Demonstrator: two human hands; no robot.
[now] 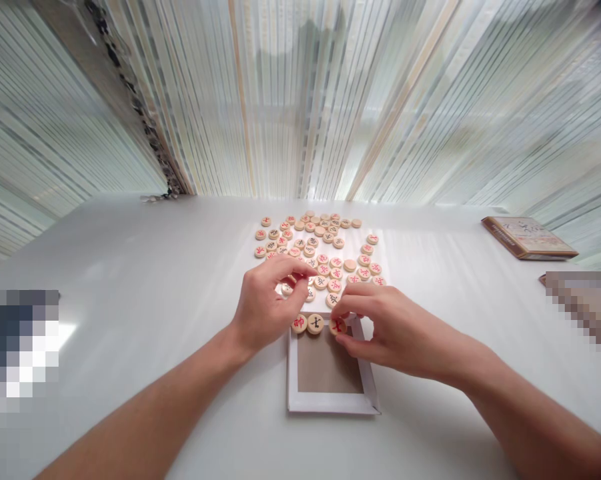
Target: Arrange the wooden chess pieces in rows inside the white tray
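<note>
Chess pieces (323, 259), round and wooden with red or black marks, lie loosely spread over the middle of the white table (155, 300), mostly beyond an open box (330, 402); a few show a plain face. From the left, the first hand is the left hand (267, 300), over the near left part of the spread, with thumb and forefinger bent towards each other and only a small gap between the tips. I cannot tell whether it grips a piece or merely hovers by one. Next come a red-marked piece (299, 324) and a black-marked piece (315, 324), side by side at the box's far end; whether they lie flat or lean on the wall is unclear. Just right of them, a third piece (337, 326) is pinched between the fingers and thumb of the right hand (387, 323), over the box's far right corner. Well to the right lies a flat printed box (530, 238). The step in hand looks like lining pieces up inside the open box; the next move calls for a gentle release beside the pair.
</note>
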